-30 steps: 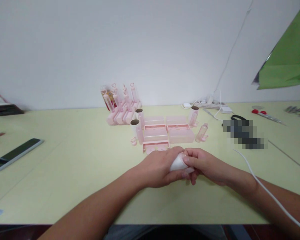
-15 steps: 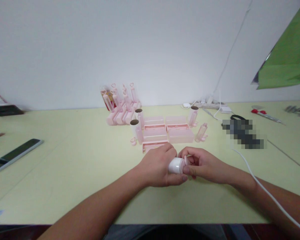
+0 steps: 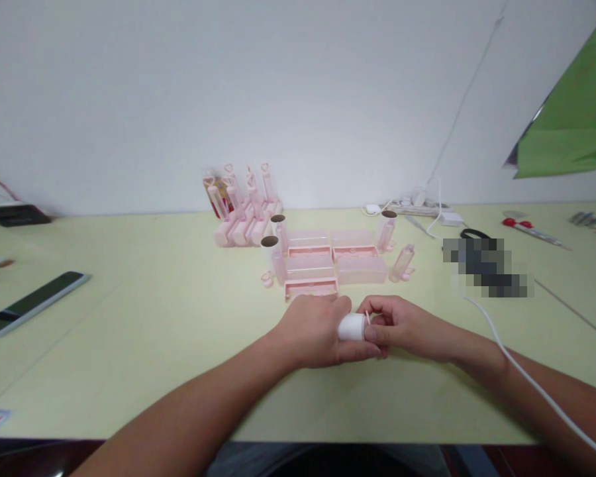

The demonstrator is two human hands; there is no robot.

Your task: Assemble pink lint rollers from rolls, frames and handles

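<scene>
While the left grip (image 3: pixel 314 331) and right grip (image 3: pixel 402 326) pinch a white cylinder (image 3: pixel 351 327), pale-yellow table (image 3: pixel 153 318) meets white wall (image 3: pixel 228 99).

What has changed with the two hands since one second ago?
The right hand slid back off the white cylinder, baring its end, and now pinches a small pink piece there. The left hand kept its grip; the pink boxes stayed put.

This looks like a simple assembly workroom. A pale desk (image 3: pixel 153 331) stands against a bare white wall (image 3: pixel 228 99). Matching pink plastic boxes (image 3: pixel 357 268) and small bottles (image 3: pixel 385 230) sit in rows, with a power strip (image 3: pixel 417 207), scissors (image 3: pixel 529 228) and a phone (image 3: pixel 32 303) lying about.
</scene>
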